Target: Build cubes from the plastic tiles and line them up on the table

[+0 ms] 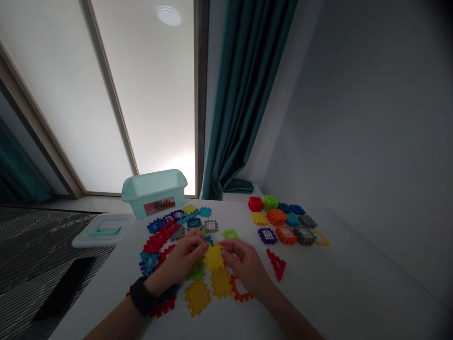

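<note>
- Head view: the bare left hand (184,259) and bare right hand (245,265) share a yellow square notched plastic tile (213,257), left grip pinching its left side, right grip its right side.
- That tile sits left of the white counter's (311,288) middle, just beyond a second yellow notched tile (221,283); whether they join, I cannot tell.
- Mint-green plastic tub (159,194) stands at the far left corner.
- Red triangular plastic frame (279,269) lies near the right hand, toward the right edge.

This looks like a room in a home, though a small office is possible. Teal curtains (244,94) hang beside framed frosted panels (152,118); striped carpet (21,274) lies underfoot; toy tiles (197,297) cover a white worktop (318,278).
</note>
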Motion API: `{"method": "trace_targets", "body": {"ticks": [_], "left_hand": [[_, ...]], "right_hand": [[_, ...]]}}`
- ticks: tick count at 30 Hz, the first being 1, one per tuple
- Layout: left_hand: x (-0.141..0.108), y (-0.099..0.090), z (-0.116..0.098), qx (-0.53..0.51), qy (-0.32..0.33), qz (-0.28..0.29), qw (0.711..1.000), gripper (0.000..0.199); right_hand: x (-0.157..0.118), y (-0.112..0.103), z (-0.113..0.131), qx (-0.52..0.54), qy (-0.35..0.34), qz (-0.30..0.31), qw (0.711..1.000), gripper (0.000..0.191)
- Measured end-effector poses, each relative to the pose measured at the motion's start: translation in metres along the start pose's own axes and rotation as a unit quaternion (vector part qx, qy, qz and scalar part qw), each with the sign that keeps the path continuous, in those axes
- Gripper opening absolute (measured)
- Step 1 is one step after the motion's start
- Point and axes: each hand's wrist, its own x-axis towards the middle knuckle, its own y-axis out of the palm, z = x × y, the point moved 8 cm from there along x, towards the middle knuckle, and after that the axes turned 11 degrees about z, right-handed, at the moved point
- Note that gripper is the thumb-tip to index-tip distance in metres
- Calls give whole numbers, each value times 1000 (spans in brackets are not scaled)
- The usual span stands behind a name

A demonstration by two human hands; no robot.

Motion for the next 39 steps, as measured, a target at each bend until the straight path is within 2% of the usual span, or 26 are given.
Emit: {"method": "trace_targets", "body": {"ticks": [4,7,9,13,16,20,24,27,31,35,39], "left_hand": [[0,1,-3,15,-1,5,1000,35],[-1,1,-9,40,5,-1,999,32],[-2,1,-13,57,8,0,998,29],[-4,1,-20,84,12,4,996,24],[-5,2,-23,102,16,21,994,24],[-6,6,-24,111,18,59,992,21],[-7,7,-23,127,22,61,990,17],[-8,2,-21,176,30,20,984,26],[-10,-3,-24,252,74,-31,964,41],[-13,-4,-25,287,105,-52,951,45],[-14,-3,-25,313,109,-55,942,48]], "right_hand": [[-1,0,6,-52,-4,4,999,27],[-3,1,17,-131,-38,2,991,19],[-6,1,27,-207,-87,-15,974,15],[-14,3,43,-333,-191,-44,922,17],[-18,4,47,-371,-241,-41,896,19],[-21,5,50,-386,-285,-26,877,22],[-21,6,49,-393,-277,-21,876,20],[-18,6,46,-396,-244,-23,885,17],[-17,6,47,-399,-225,-25,889,19],[-18,7,47,-407,-225,-25,885,24],[-17,7,45,-427,-235,-26,873,21]]}}
